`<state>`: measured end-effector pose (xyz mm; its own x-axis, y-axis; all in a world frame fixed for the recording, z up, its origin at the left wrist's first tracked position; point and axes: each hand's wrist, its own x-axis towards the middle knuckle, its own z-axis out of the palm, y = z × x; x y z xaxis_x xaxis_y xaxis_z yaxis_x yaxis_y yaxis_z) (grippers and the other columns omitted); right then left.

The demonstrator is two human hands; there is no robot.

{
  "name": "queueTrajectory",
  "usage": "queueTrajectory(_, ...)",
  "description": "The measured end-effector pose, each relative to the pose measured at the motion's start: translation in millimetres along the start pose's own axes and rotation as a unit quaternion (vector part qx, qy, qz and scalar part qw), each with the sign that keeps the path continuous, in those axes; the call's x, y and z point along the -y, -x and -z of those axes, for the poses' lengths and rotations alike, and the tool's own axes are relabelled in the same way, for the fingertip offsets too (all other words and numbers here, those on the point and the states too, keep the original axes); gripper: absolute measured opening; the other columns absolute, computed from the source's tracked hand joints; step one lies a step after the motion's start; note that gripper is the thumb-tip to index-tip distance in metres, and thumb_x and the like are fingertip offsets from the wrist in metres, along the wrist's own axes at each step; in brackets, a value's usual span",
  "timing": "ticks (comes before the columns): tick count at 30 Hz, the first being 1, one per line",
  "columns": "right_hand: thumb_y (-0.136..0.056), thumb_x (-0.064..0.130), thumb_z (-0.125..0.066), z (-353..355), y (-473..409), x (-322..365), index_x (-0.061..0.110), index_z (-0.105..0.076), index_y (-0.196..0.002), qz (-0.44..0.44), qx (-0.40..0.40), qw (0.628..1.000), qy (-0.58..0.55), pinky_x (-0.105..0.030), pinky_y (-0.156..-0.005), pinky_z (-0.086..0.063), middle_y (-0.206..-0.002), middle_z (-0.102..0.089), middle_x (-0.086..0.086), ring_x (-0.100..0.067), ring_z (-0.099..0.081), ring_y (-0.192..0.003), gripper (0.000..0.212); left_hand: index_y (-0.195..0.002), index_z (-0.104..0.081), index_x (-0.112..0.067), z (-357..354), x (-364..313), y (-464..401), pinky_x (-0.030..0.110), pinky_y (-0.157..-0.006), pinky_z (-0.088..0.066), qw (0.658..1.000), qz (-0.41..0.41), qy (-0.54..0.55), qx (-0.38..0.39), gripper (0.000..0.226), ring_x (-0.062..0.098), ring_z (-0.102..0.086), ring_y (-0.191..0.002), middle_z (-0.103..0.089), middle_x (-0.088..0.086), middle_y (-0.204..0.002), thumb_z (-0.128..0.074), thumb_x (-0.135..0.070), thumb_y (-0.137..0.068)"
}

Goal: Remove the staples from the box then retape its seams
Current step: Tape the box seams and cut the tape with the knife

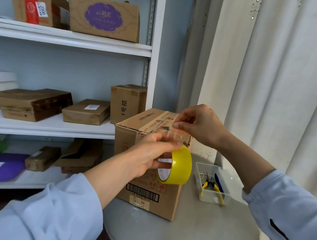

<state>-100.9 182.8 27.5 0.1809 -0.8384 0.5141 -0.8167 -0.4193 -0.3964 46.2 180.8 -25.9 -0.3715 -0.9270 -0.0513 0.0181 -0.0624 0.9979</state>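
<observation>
A brown cardboard box (135, 126) with printed tape along its top seam and a barcode on its front stands on a round grey table (184, 231). My left hand (150, 154) holds a yellow tape roll (181, 165) in front of the box's upper front edge. My right hand (200, 124) is above the box top. It pinches the free end of a clear tape strip (173, 134) that stretches up from the roll.
A clear plastic tray (200, 178) to the right of the box holds yellow-handled pliers (212, 188) and small metal bits. White shelves (60, 127) with several cardboard parcels stand at the left. A white curtain (277, 80) hangs at the right.
</observation>
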Motion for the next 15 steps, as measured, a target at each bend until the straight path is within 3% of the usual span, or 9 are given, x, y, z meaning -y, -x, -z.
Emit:
queueTrajectory(5, -0.085, 0.025, -0.07, 0.5, 4.6, 3.7, 0.022, -0.07, -0.08, 0.009, 0.023, 0.999, 0.021, -0.034, -0.075, -0.056, -0.093, -0.069, 0.004, -0.012, -0.062, -0.086, 0.006, -0.101, -0.066, -0.017, 1.3, 4.4, 1.2, 0.033, -0.07, -0.059, 0.999, 0.008, -0.041, 0.004, 0.019, 0.023, -0.065, -0.101, -0.068, 0.009, -0.108, -0.067, -0.008, -0.085)
queueTrajectory(8, -0.085, 0.023, -0.07, 1.0, 3.5, 14.1, 0.028, -0.062, -0.072, 0.04, 0.013, 0.999, 0.009, -0.031, -0.072, -0.055, -0.089, -0.067, 0.006, -0.011, -0.062, -0.083, 0.016, -0.092, -0.069, -0.016, 5.1, 6.6, 1.6, 0.03, -0.061, -0.055, 0.998, 0.019, -0.066, -0.014, 0.011, 0.021, -0.063, -0.091, -0.068, 0.008, -0.101, -0.06, -0.01, -0.09)
queueTrajectory(11, -0.085, 0.023, -0.07, 2.3, -1.3, 14.4, 0.027, -0.065, -0.074, 0.038, 0.014, 0.999, 0.015, -0.033, -0.074, -0.056, -0.086, -0.066, 0.008, -0.01, -0.063, -0.083, 0.013, -0.085, -0.07, -0.019, 5.6, 8.6, 1.1, 0.033, -0.067, -0.054, 0.997, 0.006, -0.077, -0.01, 0.014, 0.023, -0.063, -0.094, -0.069, 0.007, -0.099, -0.06, -0.009, -0.09)
queueTrajectory(15, -0.084, 0.02, -0.071, 9.2, -4.3, 0.4, 0.022, -0.069, -0.074, -0.008, 0.035, 0.998, -0.047, -0.037, -0.079, -0.058, -0.087, -0.071, 0.002, -0.015, -0.068, -0.086, 0.011, -0.094, -0.068, -0.016, 8.6, 8.6, 1.7, 0.034, -0.077, -0.052, 0.998, -0.029, -0.052, -0.013, 0.021, 0.018, -0.065, -0.092, -0.07, 0.004, -0.095, -0.061, 0.002, -0.085)
